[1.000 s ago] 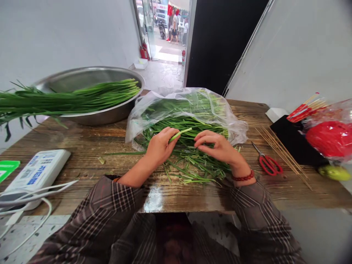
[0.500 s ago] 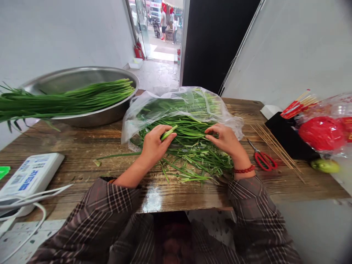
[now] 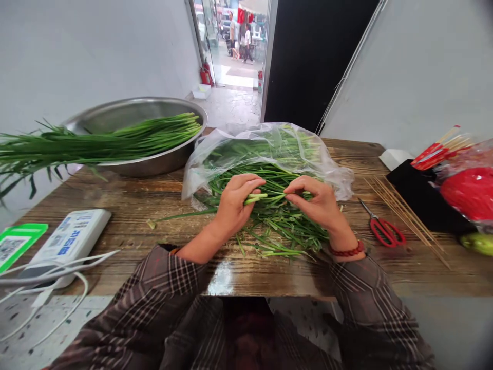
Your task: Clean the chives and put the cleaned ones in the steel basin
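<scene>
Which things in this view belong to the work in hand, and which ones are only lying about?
Likely part of the work:
left hand, holding pale-ended stalks
right hand, at the greens
clear plastic bag
loose green pieces
metal basin with long leaves

Apparently just lying about:
red-handled scissors
thin sticks
white device
green-edged card

Your forearms (image 3: 202, 244) cross the table's near edge (image 3: 277, 289); left hand (image 3: 235, 201) curled closed, right hand (image 3: 316, 200) facing it, fingertips (image 3: 289, 189) pinched together.
</scene>
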